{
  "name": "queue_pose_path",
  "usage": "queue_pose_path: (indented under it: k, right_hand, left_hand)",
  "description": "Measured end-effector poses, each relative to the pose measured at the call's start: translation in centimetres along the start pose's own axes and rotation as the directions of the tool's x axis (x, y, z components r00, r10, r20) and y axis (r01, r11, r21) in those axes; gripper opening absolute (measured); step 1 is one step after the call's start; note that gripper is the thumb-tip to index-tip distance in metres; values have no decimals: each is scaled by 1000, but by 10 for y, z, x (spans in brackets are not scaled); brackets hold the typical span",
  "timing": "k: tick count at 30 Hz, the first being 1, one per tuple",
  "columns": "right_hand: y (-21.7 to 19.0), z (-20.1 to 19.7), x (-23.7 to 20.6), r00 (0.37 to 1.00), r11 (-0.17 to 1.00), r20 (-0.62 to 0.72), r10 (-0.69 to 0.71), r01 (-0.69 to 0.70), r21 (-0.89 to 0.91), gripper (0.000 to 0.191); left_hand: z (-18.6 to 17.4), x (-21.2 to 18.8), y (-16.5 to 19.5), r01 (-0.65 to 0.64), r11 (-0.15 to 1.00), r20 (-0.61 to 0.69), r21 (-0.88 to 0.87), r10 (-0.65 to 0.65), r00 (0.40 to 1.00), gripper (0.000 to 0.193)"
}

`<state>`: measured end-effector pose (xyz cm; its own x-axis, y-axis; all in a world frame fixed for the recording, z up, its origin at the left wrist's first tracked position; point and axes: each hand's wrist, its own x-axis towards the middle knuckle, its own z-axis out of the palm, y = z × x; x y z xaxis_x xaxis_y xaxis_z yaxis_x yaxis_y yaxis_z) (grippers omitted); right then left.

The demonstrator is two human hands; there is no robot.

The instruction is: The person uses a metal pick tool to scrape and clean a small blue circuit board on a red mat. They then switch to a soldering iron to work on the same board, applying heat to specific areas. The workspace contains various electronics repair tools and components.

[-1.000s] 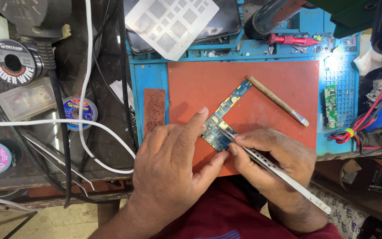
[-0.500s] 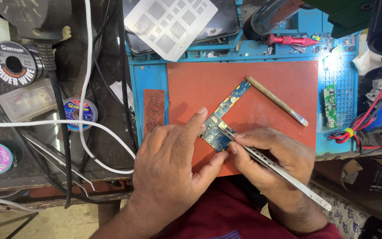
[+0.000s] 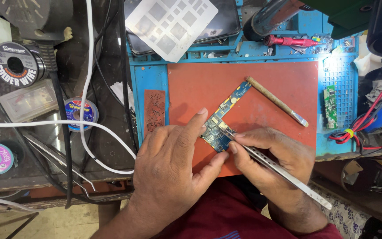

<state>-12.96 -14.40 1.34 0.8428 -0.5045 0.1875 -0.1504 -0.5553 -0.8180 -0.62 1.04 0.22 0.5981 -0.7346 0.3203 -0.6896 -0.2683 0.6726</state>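
Note:
A blue circuit board point(image 3: 223, 117) lies slanted on an orange-red work mat point(image 3: 261, 84). My left hand point(image 3: 173, 163) rests on the mat, its forefinger and thumb pinning the board's lower end. My right hand point(image 3: 275, 163) grips metal tweezers point(image 3: 279, 170) like a pen. The tweezer tips touch the board near its lower middle. The board's bottom corner is hidden between my fingers.
A wooden-handled tool point(image 3: 277, 101) lies right of the board. A small green board point(image 3: 330, 106) sits on the blue mat point(image 3: 151, 77). Solder wire spools point(image 3: 16, 64), a white cable point(image 3: 85, 88), a metal stencil point(image 3: 171, 24) and a red screwdriver point(image 3: 290, 41) surround the area.
Both hands hold nearly the same pose. The tweezer tips have shifted only slightly on the board.

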Motion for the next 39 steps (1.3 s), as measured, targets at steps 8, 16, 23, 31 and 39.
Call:
queue_pose_path:
  k: [8, 16, 23, 31, 39]
  right_hand:
    - [0, 0, 2, 1000, 1000, 16, -16, 16, -1, 20]
    - [0, 0, 0, 1000, 1000, 15, 2, -2, -4, 22]
    - [1, 0, 0, 1000, 1000, 29, -5, 6, -22, 22]
    - [-2, 0, 1, 999, 1000, 30, -12, 12, -21, 21]
    - [-1, 0, 1, 999, 1000, 47, -18, 18, -5, 22]
  left_hand:
    - [0, 0, 0, 2, 1000, 7, -5, -2, 1000, 72]
    - [0, 0, 0, -3, 1000, 0, 2, 3, 1000, 72]
    - [2, -1, -1, -10, 1000, -6, 8, 10, 1000, 73]
    - [4, -3, -2, 1, 998, -39, -57, -4, 999, 57]
    - [4, -4, -3, -12, 997, -42, -73, 9, 999, 52]
